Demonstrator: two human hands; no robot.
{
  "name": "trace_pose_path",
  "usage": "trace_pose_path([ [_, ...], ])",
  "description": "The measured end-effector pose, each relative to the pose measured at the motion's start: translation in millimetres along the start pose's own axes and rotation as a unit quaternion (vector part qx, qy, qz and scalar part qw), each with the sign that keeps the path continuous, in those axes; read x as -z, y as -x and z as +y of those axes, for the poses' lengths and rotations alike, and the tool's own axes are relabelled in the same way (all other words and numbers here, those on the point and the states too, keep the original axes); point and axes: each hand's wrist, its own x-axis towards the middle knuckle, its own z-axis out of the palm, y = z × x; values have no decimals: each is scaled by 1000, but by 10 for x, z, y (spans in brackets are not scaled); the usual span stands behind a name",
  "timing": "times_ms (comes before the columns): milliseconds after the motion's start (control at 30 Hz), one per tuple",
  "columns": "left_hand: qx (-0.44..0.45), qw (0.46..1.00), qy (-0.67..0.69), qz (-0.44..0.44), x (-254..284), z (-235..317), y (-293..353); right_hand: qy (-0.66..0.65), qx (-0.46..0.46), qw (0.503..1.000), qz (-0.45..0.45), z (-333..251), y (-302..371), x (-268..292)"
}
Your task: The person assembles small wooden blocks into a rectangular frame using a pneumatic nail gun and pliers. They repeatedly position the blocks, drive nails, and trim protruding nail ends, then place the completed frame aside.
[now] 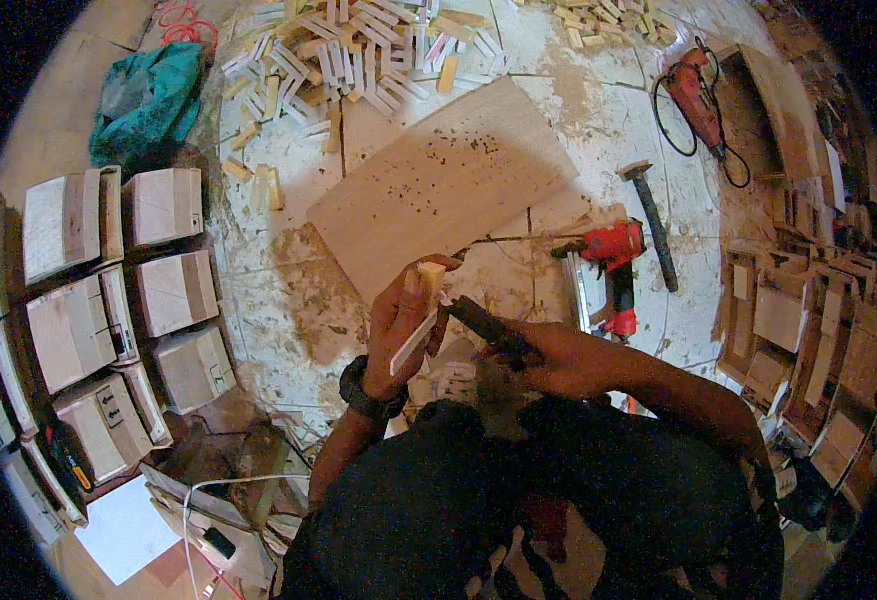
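Observation:
My left hand, with a dark watch on its wrist, holds a small L-shaped wooden piece; one side of it is pale and its upper end is bare yellowish wood. My right hand is closed round a dark hand tool. The tool's tip meets or nearly meets the wooden piece beside my left fingertips. Its exact kind is hard to make out, as my fingers and shadow cover part of it. Beyond both hands lies a flat brown board strewn with small dark bits.
A red nail gun and a hammer lie at right, with a corded red drill farther back. Many small wood pieces are heaped at the far side. Wooden boxes stand at left; more woodwork is at right.

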Motion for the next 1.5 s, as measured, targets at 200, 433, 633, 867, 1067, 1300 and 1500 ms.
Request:
trace_pose_path([
  [200, 79, 996, 38, 21, -34, 52, 78, -9, -46, 997, -54, -94, 12, 54],
  [433, 36, 997, -65, -9, -36, 99, 20, 28, -36, 999, -9, -196, 39, 78],
  [633, 17, 985, -162, -50, -14, 138, 54, -20, -77, 997, -11, -155, 21, -54],
  [867, -22, 983, -180, -6, -108, 162, 213, 293, -83, 947, 103, -209, 46, -9],
  [1067, -30, 982, -185, 30, -148, 107, 380, 475, -49, 870, 124, -209, 159, 67],
  [1300, 61, 996, -71, -3, -175, 215, 383, -60, -128, 966, -218, -253, 153, 357],
  [1500, 55, 995, -80, 1, -139, 446, 386, 172, -74, 975, -120, -356, 310, 291],
])
